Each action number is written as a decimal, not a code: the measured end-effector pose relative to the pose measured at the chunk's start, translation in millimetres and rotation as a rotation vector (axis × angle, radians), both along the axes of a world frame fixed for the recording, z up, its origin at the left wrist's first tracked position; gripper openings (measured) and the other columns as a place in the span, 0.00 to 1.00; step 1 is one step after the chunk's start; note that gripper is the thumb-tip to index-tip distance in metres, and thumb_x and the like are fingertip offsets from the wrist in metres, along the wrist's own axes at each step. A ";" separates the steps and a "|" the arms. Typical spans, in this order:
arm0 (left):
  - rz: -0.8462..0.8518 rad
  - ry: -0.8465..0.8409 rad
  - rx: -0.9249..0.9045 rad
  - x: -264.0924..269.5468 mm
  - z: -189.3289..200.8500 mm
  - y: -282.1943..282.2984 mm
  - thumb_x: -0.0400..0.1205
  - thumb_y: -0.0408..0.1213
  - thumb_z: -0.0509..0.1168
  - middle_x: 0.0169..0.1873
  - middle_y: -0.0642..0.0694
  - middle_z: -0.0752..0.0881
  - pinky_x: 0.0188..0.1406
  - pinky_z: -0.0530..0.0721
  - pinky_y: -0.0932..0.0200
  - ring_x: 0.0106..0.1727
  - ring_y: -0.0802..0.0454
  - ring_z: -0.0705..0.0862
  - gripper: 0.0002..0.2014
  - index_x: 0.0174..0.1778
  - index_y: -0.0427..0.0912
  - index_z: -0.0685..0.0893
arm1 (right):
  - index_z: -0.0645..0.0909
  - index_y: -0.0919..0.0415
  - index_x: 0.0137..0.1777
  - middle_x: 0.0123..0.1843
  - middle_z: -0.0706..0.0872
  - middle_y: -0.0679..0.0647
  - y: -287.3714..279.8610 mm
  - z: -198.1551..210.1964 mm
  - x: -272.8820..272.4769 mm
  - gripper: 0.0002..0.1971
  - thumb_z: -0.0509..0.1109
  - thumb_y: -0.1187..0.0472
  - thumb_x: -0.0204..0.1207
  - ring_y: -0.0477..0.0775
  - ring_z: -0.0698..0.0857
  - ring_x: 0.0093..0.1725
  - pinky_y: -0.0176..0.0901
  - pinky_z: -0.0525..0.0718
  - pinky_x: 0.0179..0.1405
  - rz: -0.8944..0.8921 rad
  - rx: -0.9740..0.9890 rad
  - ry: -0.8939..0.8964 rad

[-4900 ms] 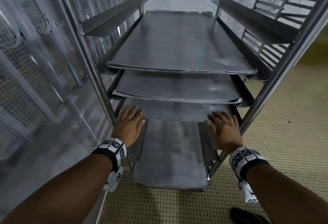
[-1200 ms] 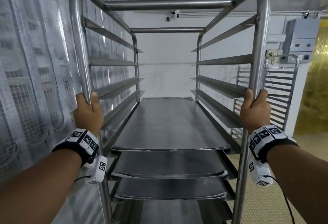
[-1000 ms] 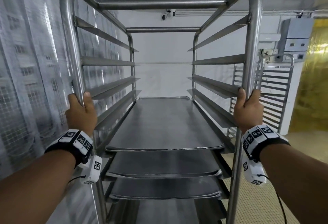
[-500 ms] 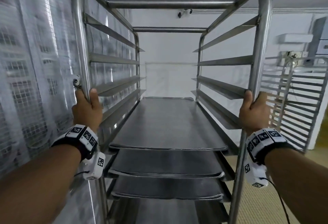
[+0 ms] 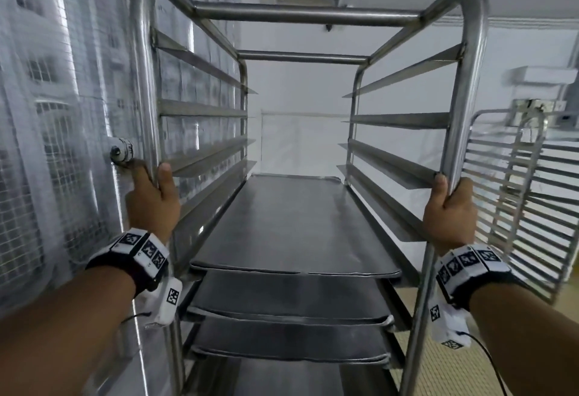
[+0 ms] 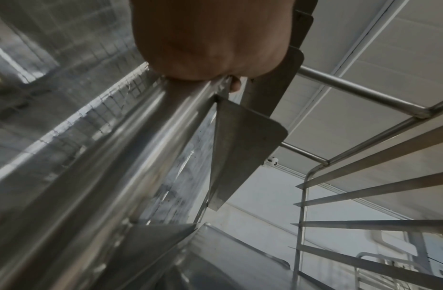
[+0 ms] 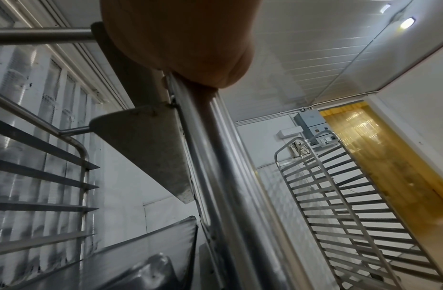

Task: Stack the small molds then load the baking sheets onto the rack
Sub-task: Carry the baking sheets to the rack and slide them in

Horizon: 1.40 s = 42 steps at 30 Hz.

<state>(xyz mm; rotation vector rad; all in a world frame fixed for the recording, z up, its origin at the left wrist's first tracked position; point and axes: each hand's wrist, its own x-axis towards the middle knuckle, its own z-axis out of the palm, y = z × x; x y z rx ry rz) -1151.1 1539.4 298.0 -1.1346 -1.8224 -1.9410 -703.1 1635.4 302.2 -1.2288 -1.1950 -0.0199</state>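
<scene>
Left hand (image 5: 152, 198): fingers wrapped round rack (image 5: 300, 15) post, frame left.
Right hand (image 5: 449, 210): same, right post.
Baking sheets (image 5: 291, 223): seated centre.
My advice: push evenly, slowly.

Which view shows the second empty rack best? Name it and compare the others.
The right wrist view: the second rack stands nearly whole, from curved top far down its runged side, beside the yellow strip curtain. The head view cuts it off at the right edge. The left wrist view catches only a blurred bit at bottom right.
</scene>
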 end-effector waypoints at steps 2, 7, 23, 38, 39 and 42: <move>-0.015 0.002 -0.009 -16.9 -1.3 16.4 0.89 0.62 0.49 0.64 0.24 0.83 0.62 0.81 0.34 0.63 0.22 0.82 0.34 0.83 0.39 0.64 | 0.67 0.67 0.59 0.46 0.83 0.78 4.7 -0.8 -8.2 0.25 0.54 0.41 0.88 0.79 0.83 0.44 0.55 0.72 0.39 -0.018 -0.010 0.001; -0.057 0.012 -0.005 -31.2 -4.1 50.0 0.91 0.58 0.51 0.56 0.24 0.85 0.50 0.80 0.41 0.57 0.23 0.84 0.28 0.70 0.34 0.70 | 0.70 0.70 0.58 0.43 0.81 0.74 14.6 -0.6 -19.6 0.22 0.57 0.46 0.89 0.76 0.82 0.44 0.52 0.68 0.39 -0.086 0.060 0.016; -0.106 0.004 -0.038 -19.3 -1.5 156.7 0.90 0.59 0.49 0.39 0.41 0.81 0.40 0.73 0.47 0.40 0.40 0.77 0.25 0.64 0.38 0.70 | 0.69 0.70 0.61 0.41 0.79 0.71 90.7 3.8 -13.2 0.25 0.53 0.44 0.89 0.75 0.82 0.46 0.51 0.66 0.38 -0.155 -0.071 0.020; 0.004 0.021 0.030 48.9 -1.9 199.3 0.90 0.59 0.51 0.38 0.41 0.81 0.38 0.74 0.48 0.37 0.41 0.78 0.27 0.64 0.35 0.72 | 0.69 0.70 0.57 0.43 0.83 0.76 178.9 0.4 55.7 0.27 0.53 0.40 0.87 0.76 0.82 0.42 0.59 0.76 0.38 -0.066 0.046 0.001; 0.011 0.012 0.031 49.8 -1.5 200.4 0.90 0.59 0.51 0.38 0.41 0.80 0.38 0.74 0.47 0.38 0.41 0.78 0.26 0.64 0.35 0.72 | 0.69 0.69 0.56 0.42 0.83 0.75 181.0 -0.5 57.4 0.27 0.53 0.40 0.87 0.76 0.82 0.40 0.59 0.77 0.38 -0.054 0.060 -0.005; 0.034 0.018 0.033 52.6 -0.7 202.7 0.90 0.58 0.51 0.39 0.40 0.80 0.39 0.76 0.45 0.39 0.41 0.77 0.25 0.63 0.36 0.72 | 0.69 0.69 0.55 0.41 0.83 0.74 186.7 -1.8 62.5 0.25 0.53 0.42 0.88 0.75 0.82 0.39 0.55 0.73 0.36 -0.032 0.068 -0.013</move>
